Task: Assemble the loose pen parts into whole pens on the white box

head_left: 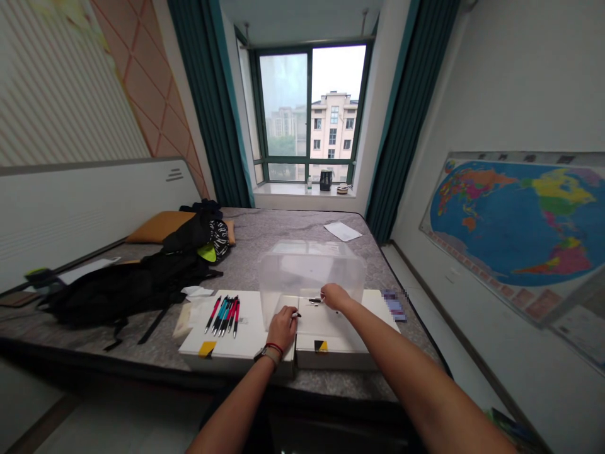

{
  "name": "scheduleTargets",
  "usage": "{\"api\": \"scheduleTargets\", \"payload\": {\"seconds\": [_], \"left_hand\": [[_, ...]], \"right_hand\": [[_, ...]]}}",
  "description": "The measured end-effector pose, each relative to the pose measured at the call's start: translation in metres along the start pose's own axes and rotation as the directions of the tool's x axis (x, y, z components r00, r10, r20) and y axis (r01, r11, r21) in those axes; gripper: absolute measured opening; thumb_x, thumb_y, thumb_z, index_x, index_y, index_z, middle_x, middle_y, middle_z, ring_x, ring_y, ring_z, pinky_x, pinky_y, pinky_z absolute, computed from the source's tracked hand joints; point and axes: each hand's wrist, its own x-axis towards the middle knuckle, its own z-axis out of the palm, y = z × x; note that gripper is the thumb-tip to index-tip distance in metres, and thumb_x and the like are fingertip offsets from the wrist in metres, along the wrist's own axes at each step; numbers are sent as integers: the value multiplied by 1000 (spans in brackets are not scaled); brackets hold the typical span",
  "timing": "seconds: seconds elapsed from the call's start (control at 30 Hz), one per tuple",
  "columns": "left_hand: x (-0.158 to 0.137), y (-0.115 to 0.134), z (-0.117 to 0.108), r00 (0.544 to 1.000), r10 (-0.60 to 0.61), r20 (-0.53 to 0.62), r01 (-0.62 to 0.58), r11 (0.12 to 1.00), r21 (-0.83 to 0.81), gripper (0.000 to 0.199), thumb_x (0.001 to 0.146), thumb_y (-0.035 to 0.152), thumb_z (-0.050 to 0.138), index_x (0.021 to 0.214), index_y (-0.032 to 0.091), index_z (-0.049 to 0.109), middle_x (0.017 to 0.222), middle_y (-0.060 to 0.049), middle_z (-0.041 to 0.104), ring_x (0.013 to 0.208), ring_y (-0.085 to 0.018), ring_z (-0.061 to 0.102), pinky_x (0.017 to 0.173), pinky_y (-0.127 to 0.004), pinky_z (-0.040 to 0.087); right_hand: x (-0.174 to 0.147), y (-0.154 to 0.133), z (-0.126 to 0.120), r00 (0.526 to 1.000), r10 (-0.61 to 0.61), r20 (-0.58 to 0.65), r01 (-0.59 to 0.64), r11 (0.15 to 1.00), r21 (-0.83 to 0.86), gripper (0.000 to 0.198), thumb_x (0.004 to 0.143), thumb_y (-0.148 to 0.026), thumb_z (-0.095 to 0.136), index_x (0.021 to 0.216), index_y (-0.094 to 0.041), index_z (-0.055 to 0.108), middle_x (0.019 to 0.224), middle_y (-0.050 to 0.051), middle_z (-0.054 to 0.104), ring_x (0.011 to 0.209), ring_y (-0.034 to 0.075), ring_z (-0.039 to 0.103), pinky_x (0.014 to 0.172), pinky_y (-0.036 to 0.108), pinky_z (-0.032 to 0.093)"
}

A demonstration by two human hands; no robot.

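My left hand [282, 329] rests over the white boxes, its fingers closed round a small black pen-like piece [296, 314] whose end sticks out to the right. My right hand [334, 296] is pinched at the front of a clear plastic bin [312, 268]; what its fingertips hold is too small to make out. Just left of those fingertips, a few small dark and silver pieces [315, 302] lie on the right white box [340, 343]. A group of several red, blue and black pens [225, 316] lies side by side on the left white box [236, 350].
Everything rests on a grey-covered bed [283, 222]. A black backpack [137, 284] and a patterned cap [218, 241] lie to the left. Farther back is a white paper sheet [343, 231]. A blurred purple packet [395, 306] sits by the right box's edge.
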Motion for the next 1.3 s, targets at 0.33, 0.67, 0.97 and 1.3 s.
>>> {"api": "scheduleTargets", "payload": {"seconds": [0.33,0.67,0.97,1.3], "left_hand": [[0,2,-2,999,-48,-25,47,998,-38,17,84,17,44,99,20,51,86,-5,63,80,-18,61,73,-29,45],[1,1,0,998,-62,-7,62,998,0,18,92,30,40,102,20,50,83,-5,64,80,-20,63,72,-30,46],[2,-7,6,1000,-11,-7,12,999,46,22,91,34,42,105,19,52,92,-7,64,85,-21,63,76,-32,47],[1,-9,10,997,-73,11,73,997,22,25,92,41,42,103,19,48,86,-6,65,80,-21,64,71,-31,47]], "right_hand": [[0,-12,24,997,-75,-12,74,995,-70,24,86,-12,46,97,-14,67,103,16,65,95,23,62,78,29,42],[2,-2,30,999,-34,-29,31,995,-92,25,86,-9,46,106,-14,60,107,15,62,96,22,62,79,29,42],[-5,5,27,999,-32,-20,30,996,-80,26,84,-4,45,102,-11,63,107,17,60,96,23,62,80,29,43],[-16,-28,50,974,226,-28,-129,650,749,17,83,-20,55,95,-15,66,77,5,63,66,13,56,57,22,41]]}}
